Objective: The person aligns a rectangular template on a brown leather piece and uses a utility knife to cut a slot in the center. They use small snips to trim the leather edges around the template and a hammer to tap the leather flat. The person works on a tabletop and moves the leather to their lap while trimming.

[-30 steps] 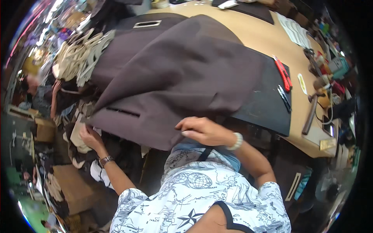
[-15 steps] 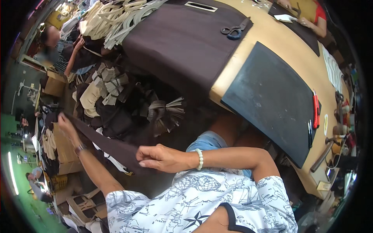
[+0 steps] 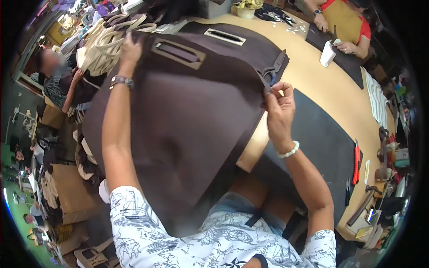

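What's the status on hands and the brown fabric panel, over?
Left hand grips the brown panel at its far corner. Right hand pinches its right edge. Scissors lie beside that edge.

We're looking at a big brown panel that reads as matt leather or leather-like sheet, smooth with no shine, pinched at its edges by the left hand and right hand. Stitched onto it is a lighter tan pocket frame, same dull finish. The table under the panel looks like bare wood, pale and satiny. Right of the panel lies a dark mat, flat and matt, maybe rubber. Scissors at the panel's far edge look like dull dark metal. The cutter beyond the mat is glossy red plastic.
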`<state>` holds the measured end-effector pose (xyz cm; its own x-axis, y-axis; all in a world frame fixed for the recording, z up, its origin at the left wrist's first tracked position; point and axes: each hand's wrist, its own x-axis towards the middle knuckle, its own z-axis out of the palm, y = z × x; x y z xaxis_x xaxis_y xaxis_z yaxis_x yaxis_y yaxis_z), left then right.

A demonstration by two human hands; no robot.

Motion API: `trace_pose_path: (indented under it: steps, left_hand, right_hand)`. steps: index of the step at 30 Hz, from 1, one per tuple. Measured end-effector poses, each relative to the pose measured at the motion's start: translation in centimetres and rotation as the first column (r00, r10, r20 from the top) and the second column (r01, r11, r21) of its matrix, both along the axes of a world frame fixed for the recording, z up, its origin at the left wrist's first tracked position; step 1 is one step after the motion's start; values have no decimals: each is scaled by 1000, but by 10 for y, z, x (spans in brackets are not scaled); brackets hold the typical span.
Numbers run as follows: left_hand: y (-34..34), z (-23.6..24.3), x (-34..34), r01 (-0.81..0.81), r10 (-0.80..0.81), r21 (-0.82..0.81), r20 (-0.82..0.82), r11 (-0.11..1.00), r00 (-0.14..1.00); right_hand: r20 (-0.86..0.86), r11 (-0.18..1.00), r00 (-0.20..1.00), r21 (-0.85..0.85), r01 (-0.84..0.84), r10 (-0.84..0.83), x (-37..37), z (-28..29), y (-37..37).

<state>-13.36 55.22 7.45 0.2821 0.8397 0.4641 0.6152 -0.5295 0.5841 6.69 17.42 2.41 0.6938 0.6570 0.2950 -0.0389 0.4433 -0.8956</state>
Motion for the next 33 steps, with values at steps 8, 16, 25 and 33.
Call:
trace_pose_path:
  steps: [8, 16, 25, 33]
  left_hand:
    - [33, -25, 149, 42, -34, 46, -160, 998, 986]
    - [60, -49, 203, 68, -52, 74, -199, 995, 979]
    - [66, -75, 206, -114, 115, 23, -317, 993, 942]
    - [59, -117, 178, -122, 72, -99, -408, 988, 910]
  right_hand:
    - [346, 927, 911, -216, 308, -222, 125, -41, 37]
    - [133, 877, 965, -405, 259, -224, 160, -28, 77]
    - [248, 863, 961, -450, 228, -124, 164, -51, 82]
    - [265, 821, 957, -515, 244, -119, 169, -51, 84]
